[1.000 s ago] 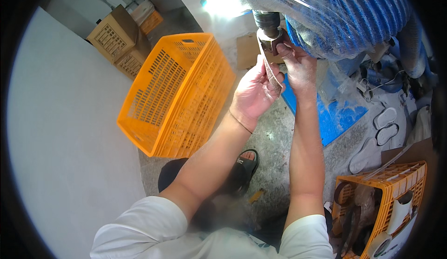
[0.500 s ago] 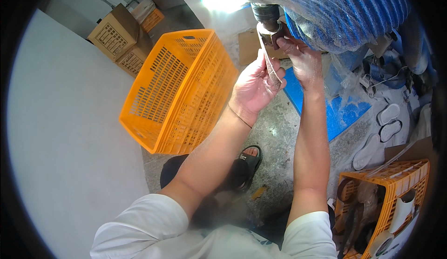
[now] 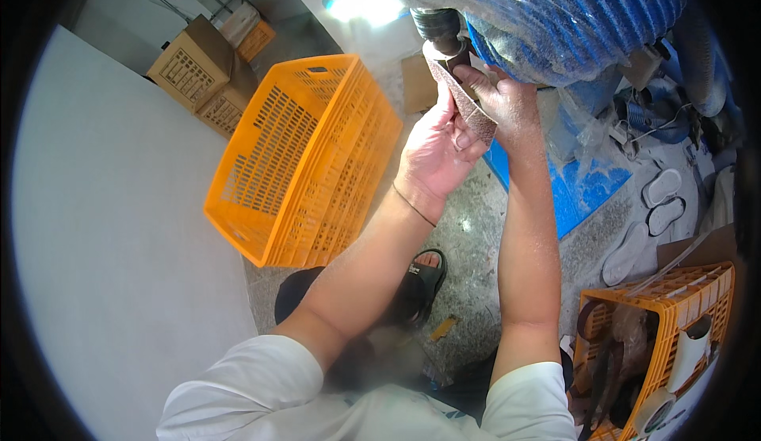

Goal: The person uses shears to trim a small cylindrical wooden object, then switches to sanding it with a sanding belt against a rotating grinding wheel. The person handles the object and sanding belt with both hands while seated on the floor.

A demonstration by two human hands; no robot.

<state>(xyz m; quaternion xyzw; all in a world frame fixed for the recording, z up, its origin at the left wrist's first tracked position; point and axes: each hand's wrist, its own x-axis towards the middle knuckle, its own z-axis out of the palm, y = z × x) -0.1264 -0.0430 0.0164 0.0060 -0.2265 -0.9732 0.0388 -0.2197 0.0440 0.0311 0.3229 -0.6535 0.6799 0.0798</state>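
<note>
A dark round machine spindle [image 3: 437, 24] points toward me at the top middle, and a brown, grainy strip of sandpaper [image 3: 479, 122] is looped around its end. My left hand [image 3: 432, 156], palm up, is closed on the loose end of the strip, with its fingers behind it. Close to the spindle, my right hand [image 3: 514, 114] is closed, its thumb pressing on the wrapped part; its other fingers are mostly hidden. Pale dust covers the right hand and forearm.
Left of my arms stand nested orange plastic crates [image 3: 277, 152], with cardboard boxes [image 3: 194, 64] behind. A bright lamp [image 3: 366, 1] shines beside a plastic-wrapped blue ribbed hose [image 3: 587, 21]. White soles [image 3: 662, 187], a blue board [image 3: 583, 191] and another orange crate [image 3: 682, 306] are at right.
The loose end of the sandpaper has turned and shows more of its grainy face. My left hand has shifted slightly right with it, and my right hand stays at the spindle.
</note>
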